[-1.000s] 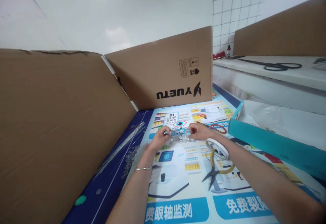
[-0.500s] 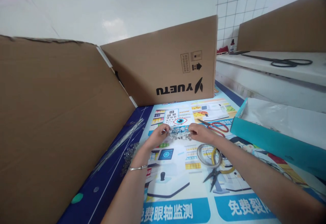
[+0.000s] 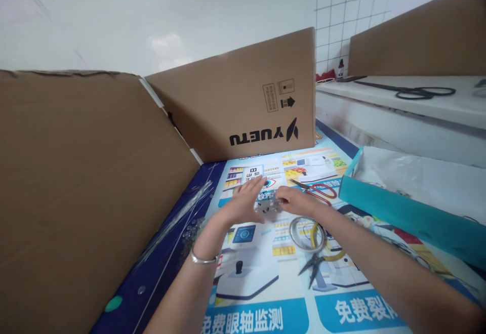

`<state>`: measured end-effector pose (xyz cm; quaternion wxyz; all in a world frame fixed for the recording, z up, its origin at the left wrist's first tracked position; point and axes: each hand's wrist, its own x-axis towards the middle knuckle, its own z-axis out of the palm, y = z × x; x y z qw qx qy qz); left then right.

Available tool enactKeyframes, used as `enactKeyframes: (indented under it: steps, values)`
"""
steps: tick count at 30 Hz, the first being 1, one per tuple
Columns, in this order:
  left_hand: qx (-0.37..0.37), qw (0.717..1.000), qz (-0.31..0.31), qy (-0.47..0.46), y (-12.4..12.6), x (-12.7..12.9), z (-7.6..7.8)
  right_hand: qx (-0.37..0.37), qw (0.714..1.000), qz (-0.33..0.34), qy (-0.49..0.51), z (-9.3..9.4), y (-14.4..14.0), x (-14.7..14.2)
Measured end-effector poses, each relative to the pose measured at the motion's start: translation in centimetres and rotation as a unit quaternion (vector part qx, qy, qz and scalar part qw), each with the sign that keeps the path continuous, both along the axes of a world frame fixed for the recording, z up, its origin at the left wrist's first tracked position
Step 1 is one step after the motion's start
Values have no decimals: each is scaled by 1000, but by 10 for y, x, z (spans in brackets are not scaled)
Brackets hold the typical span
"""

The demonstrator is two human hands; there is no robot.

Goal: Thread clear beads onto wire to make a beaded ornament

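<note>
A small cluster of clear beads (image 3: 267, 205) sits between my two hands over the printed poster mat (image 3: 266, 273). My right hand (image 3: 294, 201) pinches the cluster at its right side. My left hand (image 3: 245, 200) lies beside it on the left, fingers stretched out flat and apart, touching or nearly touching the beads. A thin bracelet circles my left wrist. A coil of thin wire (image 3: 306, 233) lies just below my right wrist on the mat.
Yellow-handled pliers (image 3: 317, 258) lie by the wire coil, red-handled scissors (image 3: 317, 190) behind my right hand. Loose clear beads (image 3: 190, 235) and thin clear rods (image 3: 182, 212) lie at left. Cardboard panels (image 3: 76, 182) wall the left and back; a teal box (image 3: 398, 212) stands right.
My left hand has let go of the bead cluster and spread its fingers flat beside it. My right hand keeps its pinch. The view has shifted slightly.
</note>
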<state>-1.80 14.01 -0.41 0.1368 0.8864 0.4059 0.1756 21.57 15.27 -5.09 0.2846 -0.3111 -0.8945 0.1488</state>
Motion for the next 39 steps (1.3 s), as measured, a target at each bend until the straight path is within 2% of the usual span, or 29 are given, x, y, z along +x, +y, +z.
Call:
enactKeyframes:
  steps: [3,9,18,26,33,39]
  values:
    - [13,999,-3,42,9,14,-7,3,1000,6,-2,5,-3,0]
    - [29,998,25,51,14,17,-19,4,1000,6,4,5,-2,2]
    - [18,998,37,51,18,15,-18,5,1000,-18,25,-6,1,-6]
    - [8,996,59,62,16,7,-28,-7,998,-33,50,-17,7,-6]
    - [30,992,84,90,21,22,-28,-9,998,-30,63,-18,9,-4]
    - [43,983,87,155,16,31,-24,-14,997,-34,69,-18,12,-2]
